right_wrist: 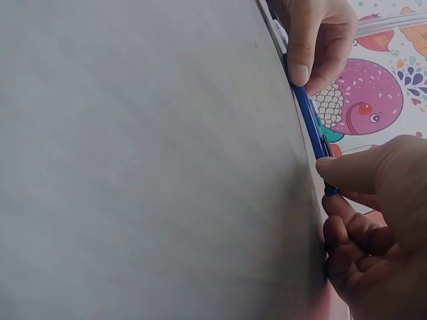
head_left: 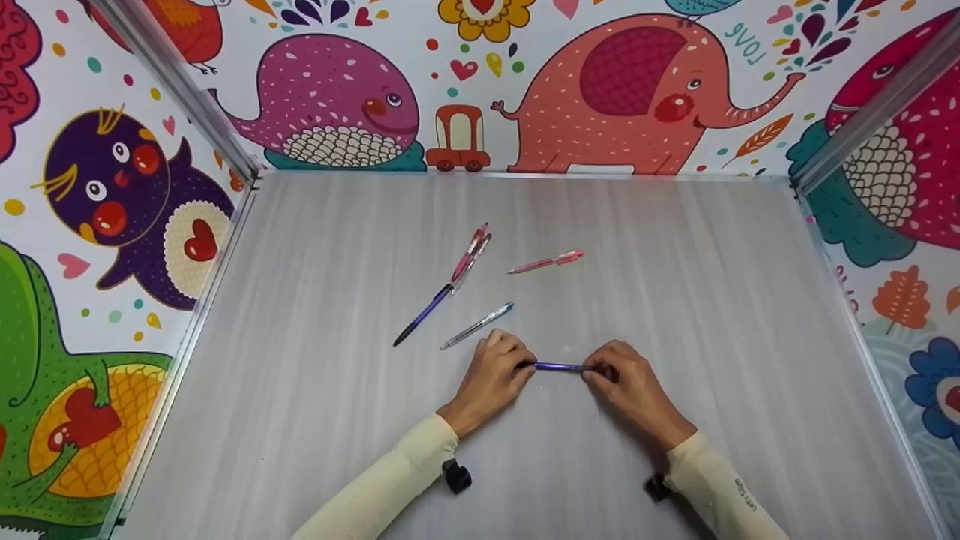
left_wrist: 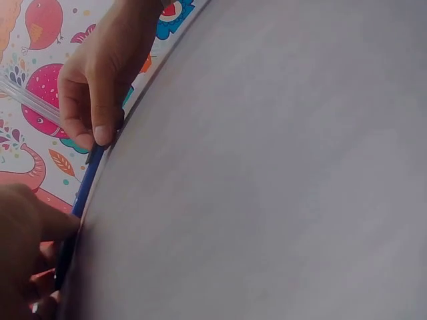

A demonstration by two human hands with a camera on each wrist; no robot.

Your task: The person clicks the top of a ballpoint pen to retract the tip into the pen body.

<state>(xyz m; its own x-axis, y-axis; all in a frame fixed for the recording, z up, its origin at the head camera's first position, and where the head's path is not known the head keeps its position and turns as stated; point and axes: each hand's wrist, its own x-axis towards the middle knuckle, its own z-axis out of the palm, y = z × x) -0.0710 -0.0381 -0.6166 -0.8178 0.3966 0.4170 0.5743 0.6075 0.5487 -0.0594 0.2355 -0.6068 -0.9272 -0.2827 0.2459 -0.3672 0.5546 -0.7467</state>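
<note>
the left hand [head_left: 491, 379] and the right hand [head_left: 634, 386] held a blue pen [head_left: 559, 367].
in the head view, each hand pinched one end of it, and it was side to side between them, over the gray table [head_left: 300, 315]. a clear pen with a blue tip [head_left: 477, 326] lay near the left hand. farther off were a blue-and-black pen [head_left: 427, 313], a pair of pens [head_left: 471, 253] close together, and a pink pen [head_left: 547, 262] by itself. in the left wrist view, both hands pinched the blue pen, with its middle showing between them. in the right wrist view, the right hand pinched it near its dark clip [right_wrist: 326, 146], and the left hand pinched the far end.
</note>
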